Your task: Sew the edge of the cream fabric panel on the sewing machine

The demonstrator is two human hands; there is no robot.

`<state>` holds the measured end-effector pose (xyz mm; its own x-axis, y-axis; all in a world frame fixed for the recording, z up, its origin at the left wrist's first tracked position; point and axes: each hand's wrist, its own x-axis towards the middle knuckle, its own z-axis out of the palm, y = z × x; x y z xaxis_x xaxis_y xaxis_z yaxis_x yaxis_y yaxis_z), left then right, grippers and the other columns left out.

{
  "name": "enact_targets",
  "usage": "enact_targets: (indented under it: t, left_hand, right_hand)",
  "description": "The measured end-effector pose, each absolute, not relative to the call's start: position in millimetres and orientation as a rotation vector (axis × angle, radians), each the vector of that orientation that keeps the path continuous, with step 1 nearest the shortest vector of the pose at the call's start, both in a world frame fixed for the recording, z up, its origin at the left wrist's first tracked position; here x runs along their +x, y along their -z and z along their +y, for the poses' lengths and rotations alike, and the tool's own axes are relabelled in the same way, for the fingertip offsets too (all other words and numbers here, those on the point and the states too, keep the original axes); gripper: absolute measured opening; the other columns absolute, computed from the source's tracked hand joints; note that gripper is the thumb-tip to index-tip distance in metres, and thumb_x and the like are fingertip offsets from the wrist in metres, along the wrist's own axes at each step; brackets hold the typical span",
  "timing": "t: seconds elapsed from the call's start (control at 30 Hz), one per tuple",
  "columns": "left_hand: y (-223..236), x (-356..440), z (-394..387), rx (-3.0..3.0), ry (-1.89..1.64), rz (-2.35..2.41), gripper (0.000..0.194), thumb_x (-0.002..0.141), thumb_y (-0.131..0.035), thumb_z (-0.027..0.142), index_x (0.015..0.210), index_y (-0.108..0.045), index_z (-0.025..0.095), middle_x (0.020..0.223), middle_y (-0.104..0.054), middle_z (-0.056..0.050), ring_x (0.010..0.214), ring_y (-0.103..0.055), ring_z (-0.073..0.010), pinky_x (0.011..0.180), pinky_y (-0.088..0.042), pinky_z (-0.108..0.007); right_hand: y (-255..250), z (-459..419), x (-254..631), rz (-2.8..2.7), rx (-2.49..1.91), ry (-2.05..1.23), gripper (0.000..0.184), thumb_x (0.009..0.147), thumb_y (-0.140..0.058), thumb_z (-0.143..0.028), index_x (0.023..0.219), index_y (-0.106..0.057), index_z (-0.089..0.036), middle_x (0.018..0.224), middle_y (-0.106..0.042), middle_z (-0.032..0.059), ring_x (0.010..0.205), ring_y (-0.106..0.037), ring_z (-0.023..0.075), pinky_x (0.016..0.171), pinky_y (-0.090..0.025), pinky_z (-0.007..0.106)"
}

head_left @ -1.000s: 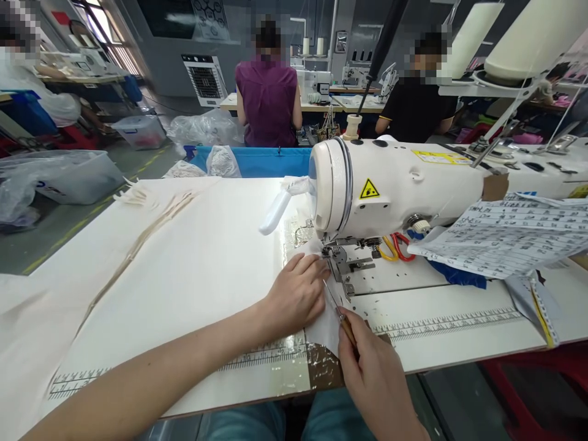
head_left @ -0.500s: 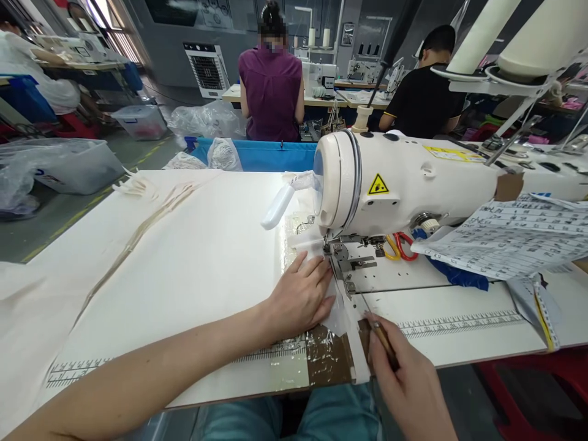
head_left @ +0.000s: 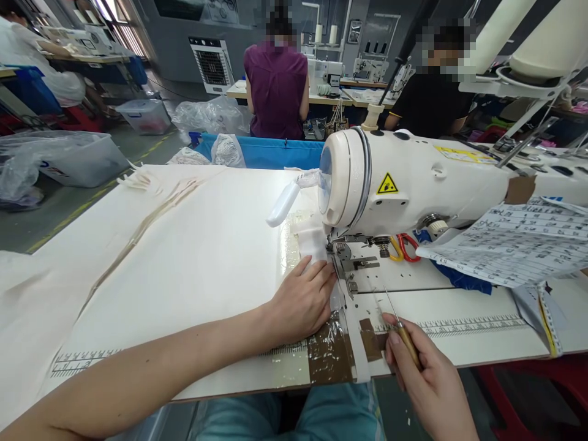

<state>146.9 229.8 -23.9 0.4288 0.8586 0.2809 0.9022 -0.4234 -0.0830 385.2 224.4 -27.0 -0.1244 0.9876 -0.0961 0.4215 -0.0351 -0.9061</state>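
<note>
My left hand (head_left: 303,299) lies flat, fingers stretched forward, pressing white fabric (head_left: 313,240) onto the bed beside the presser foot of the sewing machine (head_left: 404,180). In my right hand (head_left: 429,373) is an awl (head_left: 408,344), gripped by its wooden handle, its thin metal point tilted up and to the left above the table. Between the two hands a white strip (head_left: 357,346) runs from the metal guide (head_left: 351,286) by the needle down over the table's front edge. The needle area is partly hidden by the machine head.
Red and yellow scissors (head_left: 407,248) lie behind the machine bed. Written paper sheets (head_left: 514,242) hang at the right. Long pale strips (head_left: 147,226) lie on the left of the table (head_left: 220,245). A blue cloth bin (head_left: 261,153) stands behind; other people sit at machines farther back.
My right hand has moved right with the awl, away from the white strip. My left hand has slid slightly toward me on the fabric. The view has shifted a little.
</note>
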Motion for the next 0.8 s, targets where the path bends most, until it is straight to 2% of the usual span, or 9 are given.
enact_targets:
  t: [0.33,0.5,0.7,0.8]
  left_hand:
    - [24.5,147.0,226.8,-2.485,0.316,-1.549,0.047,0.097,-0.042,0.031,0.132,-0.054,0.003,0.136,-0.056,-0.018,0.125,-0.048,-0.03,0.111,-0.03,-0.046]
    - [25.3,146.5,226.8,-2.484,0.345,-1.547,0.047,0.097,-0.041,0.031,0.132,-0.055,0.003,0.136,-0.056,-0.018,0.125,-0.049,-0.0295,0.111,-0.03,-0.045]
    - [27.5,144.3,230.5,-2.492,0.333,-1.548,0.047,0.098,-0.038,0.03,0.133,-0.054,0.003,0.137,-0.056,-0.018,0.126,-0.048,-0.0295,0.111,-0.031,-0.047]
    - [27.9,143.1,232.7,-2.489,0.332,-1.555,0.045,0.098,-0.039,0.03,0.131,-0.055,0.004,0.136,-0.056,-0.018,0.125,-0.049,-0.0291,0.11,-0.032,-0.047]
  right_hand:
    - [28.0,225.3,386.2,-1.562,-1.507,-1.178,0.048,0.086,-0.058,-0.059,0.115,-0.067,-0.022,0.065,-0.056,-0.0028,0.056,-0.051,0.0137,0.044,-0.039,0.021]
    - [29.7,226.2,386.7,-1.556,-1.499,-1.191,0.047,0.088,-0.058,-0.058,0.118,-0.065,-0.023,0.066,-0.056,-0.0038,0.065,-0.056,0.0138,0.056,-0.045,0.019]
    - [31.3,226.5,387.1,-1.553,-1.48,-1.174,0.045,0.088,-0.06,-0.055,0.117,-0.067,-0.022,0.067,-0.061,-0.003,0.062,-0.054,0.0124,0.059,-0.047,0.017]
    - [34.8,227.2,393.4,-1.501,-1.488,-1.214,0.052,0.084,-0.065,-0.057,0.122,-0.066,-0.021,0.083,-0.071,0.0015,0.071,-0.062,0.0148,0.065,-0.053,0.019]
